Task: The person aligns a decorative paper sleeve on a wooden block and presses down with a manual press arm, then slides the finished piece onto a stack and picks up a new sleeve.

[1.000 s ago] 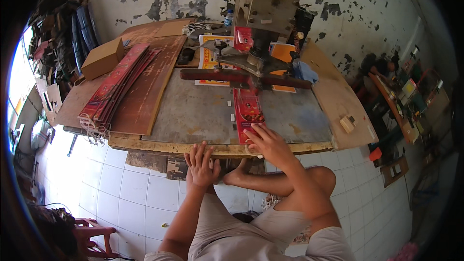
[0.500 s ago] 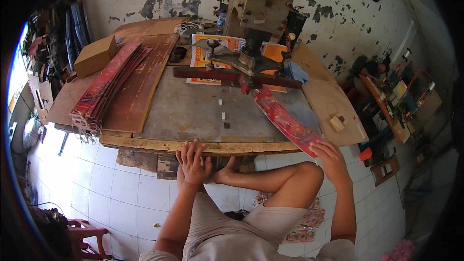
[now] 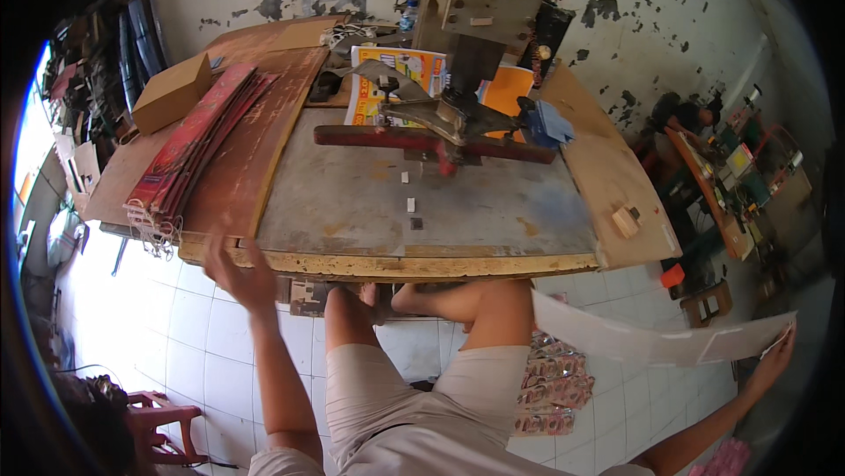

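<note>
My right hand (image 3: 775, 357), far out to the right, is closed on one end of a long flat strip (image 3: 651, 337). Its pale back side shows, and the strip stretches leftward over the floor to beside my knee. My left hand (image 3: 242, 278) is at the table's front edge on the left, fingers apart, slightly blurred, holding nothing. Nearest to it lies a stack of red printed strips (image 3: 189, 146) with strings at the near end. A press (image 3: 449, 119) with a dark red crossbar (image 3: 378, 137) stands over the grey metal plate (image 3: 352, 203).
A cardboard box (image 3: 172, 93) sits behind the red stack. On the board to the right rests a small wooden block (image 3: 627, 221). Printed pieces (image 3: 554, 379) lie on the tiled floor by my right leg. A person (image 3: 691, 119) works at a bench far right.
My right hand has pulled the strip off the table to the right, turning its pale back into view. My left hand has moved left along the table edge.
</note>
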A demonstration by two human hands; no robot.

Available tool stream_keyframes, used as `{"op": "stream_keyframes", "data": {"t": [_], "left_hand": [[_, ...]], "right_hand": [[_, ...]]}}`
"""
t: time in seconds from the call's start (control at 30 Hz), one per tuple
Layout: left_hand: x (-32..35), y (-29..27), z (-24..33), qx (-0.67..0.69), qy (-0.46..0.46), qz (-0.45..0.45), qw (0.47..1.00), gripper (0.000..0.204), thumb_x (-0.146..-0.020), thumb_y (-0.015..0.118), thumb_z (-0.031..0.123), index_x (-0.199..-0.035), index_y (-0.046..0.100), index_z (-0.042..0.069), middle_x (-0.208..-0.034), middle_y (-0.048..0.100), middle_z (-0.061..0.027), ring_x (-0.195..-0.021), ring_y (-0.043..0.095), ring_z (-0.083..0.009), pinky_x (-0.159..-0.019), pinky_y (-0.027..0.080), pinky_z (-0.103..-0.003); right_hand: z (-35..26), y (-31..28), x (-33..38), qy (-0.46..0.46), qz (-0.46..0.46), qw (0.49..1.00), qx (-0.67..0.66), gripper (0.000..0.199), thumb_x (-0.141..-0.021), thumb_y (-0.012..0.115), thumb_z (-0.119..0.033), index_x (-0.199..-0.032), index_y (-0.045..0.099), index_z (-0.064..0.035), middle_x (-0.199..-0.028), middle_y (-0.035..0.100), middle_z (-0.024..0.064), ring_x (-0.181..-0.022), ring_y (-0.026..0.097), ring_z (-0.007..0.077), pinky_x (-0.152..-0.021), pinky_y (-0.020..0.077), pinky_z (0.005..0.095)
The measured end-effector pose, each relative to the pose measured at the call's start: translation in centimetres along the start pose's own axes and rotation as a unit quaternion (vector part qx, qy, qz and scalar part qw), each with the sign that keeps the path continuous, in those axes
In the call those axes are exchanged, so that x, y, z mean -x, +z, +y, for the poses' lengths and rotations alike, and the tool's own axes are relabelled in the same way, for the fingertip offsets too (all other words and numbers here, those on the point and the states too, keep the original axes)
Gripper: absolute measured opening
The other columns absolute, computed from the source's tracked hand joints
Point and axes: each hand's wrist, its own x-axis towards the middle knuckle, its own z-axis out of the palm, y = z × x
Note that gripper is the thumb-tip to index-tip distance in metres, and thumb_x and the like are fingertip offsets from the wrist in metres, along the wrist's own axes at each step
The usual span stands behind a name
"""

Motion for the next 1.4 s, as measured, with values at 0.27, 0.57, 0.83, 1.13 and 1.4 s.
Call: {"op": "stream_keyframes", "data": {"t": [0.27, 0.57, 0.83, 1.13, 1.4], "left_hand": [[-11.4, -3.8, -11.7, -0.193, 0.013, -0.003, 0.981, 0.047, -0.100, 0.079, 0.027, -0.142, 0.068, 0.009, -0.144, 0.069, -0.0160, -0.137, 0.062, -0.0392, -0.120, 0.042, -0.054], [-14.8, -7.5, -24.5, -0.191, -0.033, -0.324, 0.926, 0.060, -0.108, 0.068, 0.039, -0.158, 0.060, 0.008, -0.173, 0.048, -0.0182, -0.165, 0.035, -0.0387, -0.133, 0.030, -0.052], [-18.5, -8.6, -23.2, -0.098, -0.032, -0.424, 0.900, 0.045, -0.103, 0.072, 0.025, -0.145, 0.072, 0.007, -0.148, 0.071, -0.0188, -0.140, 0.065, -0.0348, -0.124, 0.043, -0.048], [-21.3, -9.1, -22.4, -0.121, 0.053, -0.449, 0.884, 0.036, -0.100, 0.080, 0.034, -0.125, 0.079, 0.007, -0.121, 0.081, -0.0148, -0.112, 0.077, -0.0364, -0.101, 0.057, -0.048], [-23.4, -8.9, -25.7, -0.204, 0.142, -0.435, 0.866, 0.018, -0.103, 0.067, 0.015, -0.117, 0.069, 0.005, -0.106, 0.078, -0.0173, -0.100, 0.076, -0.0378, -0.090, 0.057, -0.050]], "right_hand": [[7.6, 12.6, 9.8, -0.037, -0.112, 0.972, 0.204, 0.043, -0.122, 0.048, -0.022, -0.152, 0.060, 0.0057, -0.153, 0.066, 0.0223, -0.141, 0.063, 0.0375, -0.120, 0.0462, 0.0431], [-0.5, 34.9, 41.4, 0.183, -0.477, 0.854, -0.095, 0.037, -0.099, 0.068, 0.000, -0.135, 0.074, -0.0039, -0.124, 0.078, 0.0168, -0.117, 0.074, 0.0319, -0.102, 0.0566, 0.0461], [-11.1, 35.4, 49.5, -0.086, -0.639, 0.758, -0.094, 0.030, -0.096, 0.077, -0.010, -0.125, 0.079, -0.0036, -0.112, 0.081, 0.0206, -0.101, 0.079, 0.0397, -0.091, 0.0608, 0.0479], [-22.5, 35.2, 44.2, -0.140, -0.658, 0.727, -0.138, 0.034, -0.101, 0.076, -0.017, -0.133, 0.075, -0.0031, -0.126, 0.078, 0.0213, -0.112, 0.075, 0.0419, -0.097, 0.0592, 0.0490], [-31.3, 34.4, 42.8, -0.251, -0.617, 0.688, -0.288, 0.034, -0.102, 0.078, -0.019, -0.133, 0.075, -0.0042, -0.125, 0.078, 0.0182, -0.114, 0.074, 0.0401, -0.098, 0.0594, 0.0482]]}}
